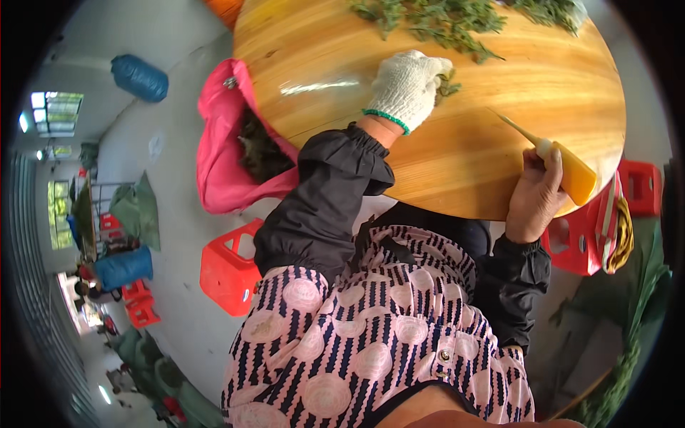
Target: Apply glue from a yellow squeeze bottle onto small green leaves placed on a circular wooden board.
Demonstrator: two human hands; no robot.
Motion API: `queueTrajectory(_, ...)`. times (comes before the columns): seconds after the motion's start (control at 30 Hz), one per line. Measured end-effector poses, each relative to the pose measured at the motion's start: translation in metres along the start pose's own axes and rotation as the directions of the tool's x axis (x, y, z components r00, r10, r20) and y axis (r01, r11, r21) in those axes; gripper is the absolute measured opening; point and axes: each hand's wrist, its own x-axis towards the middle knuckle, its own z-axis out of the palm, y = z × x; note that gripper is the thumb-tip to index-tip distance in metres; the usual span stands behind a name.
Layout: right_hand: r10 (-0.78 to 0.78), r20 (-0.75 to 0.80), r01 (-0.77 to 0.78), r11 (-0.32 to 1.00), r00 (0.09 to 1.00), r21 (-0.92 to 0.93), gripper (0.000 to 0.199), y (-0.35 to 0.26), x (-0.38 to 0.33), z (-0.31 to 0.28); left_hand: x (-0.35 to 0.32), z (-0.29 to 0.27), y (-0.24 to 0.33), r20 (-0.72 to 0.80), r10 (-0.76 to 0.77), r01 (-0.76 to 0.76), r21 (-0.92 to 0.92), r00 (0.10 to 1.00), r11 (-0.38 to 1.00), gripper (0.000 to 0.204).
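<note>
My left hand (408, 87), in a white knit glove with a green cuff edge, is closed on a small green sprig (447, 87) just above the round wooden table (321, 50). Only the sprig's leafy end shows past my fingers. At the table's near right edge, my bare right hand (536, 191) is wrapped round a yellow squeeze bottle (574, 173). The bottle lies tilted, its long thin nozzle (519, 130) pointing up and left over the tabletop, apart from the sprig. Leafy green sprigs (457, 21) lie in a loose heap at the far side of the table.
A pink bag (217, 160) with dark greenish contents hangs open against the table's left edge. Red plastic stools (228, 269) stand left and right of me. Blue (139, 77) and green sacks lie farther left on the floor. Long green foliage (631, 357) is at the lower right.
</note>
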Motion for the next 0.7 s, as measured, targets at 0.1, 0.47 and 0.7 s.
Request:
queueTrajectory(0.1,0.09,-0.004,-0.088,0.986,0.996,0.141,0.02,0.01,0.012,-0.014,-0.019,-0.028,0.0,-0.165,-0.048,0.024,-0.142,0.985,0.99,0.031)
queueTrajectory(0.47,0.107,-0.001,-0.105,0.983,0.994,0.151,0.017,-0.001,0.005,-0.001,-0.17,-0.181,-0.109,-0.276,-0.643,0.601,0.713,0.715,0.362,0.039)
queueTrajectory(0.7,0.09,-0.002,-0.088,0.982,0.996,0.165,0.017,-0.006,0.003,-0.002,-0.021,-0.088,-0.053,-0.148,-0.435,0.445,0.045,0.888,0.894,0.053)
